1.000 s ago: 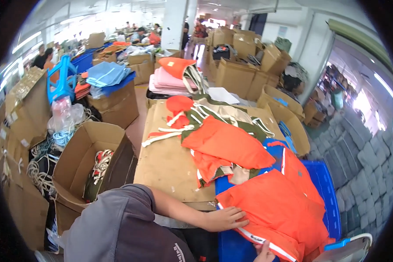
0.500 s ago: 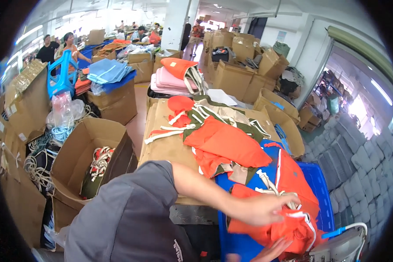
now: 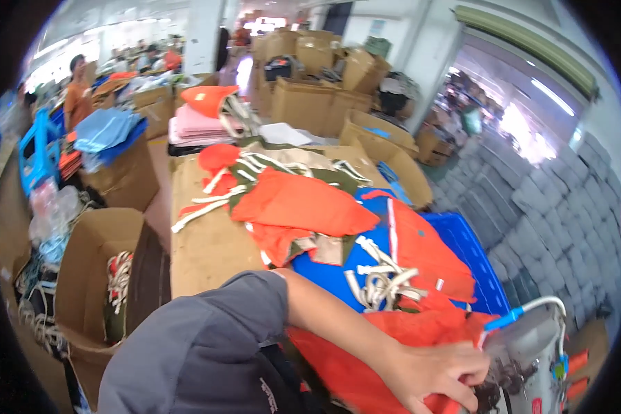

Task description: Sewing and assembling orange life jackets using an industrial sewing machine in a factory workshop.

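My left hand (image 3: 441, 376) reaches across from the left, its fingers curled and pressed onto an orange fabric piece (image 3: 386, 331) close to a machine's metal parts (image 3: 507, 379), which look like those of a sewing machine. That fabric spreads from the blue surface to the machine. Just beyond it lies a bundle of cream straps (image 3: 383, 286). A second orange piece with a white edge (image 3: 421, 241) rests over the blue bin (image 3: 462, 241). My right hand is out of view.
A cardboard-topped table (image 3: 200, 255) ahead holds a heap of orange, green and beige pieces (image 3: 303, 200). At left stand an open carton (image 3: 83, 255) with straps and a blue plastic stool (image 3: 38, 148). Stacked grey bundles (image 3: 552, 234) fill the right. A person (image 3: 77, 96) stands far left.
My left hand has moved down and right, drawing the orange fabric flatter toward the machine. My right hand has left the picture. The view has swung right, so the surroundings sit farther left.
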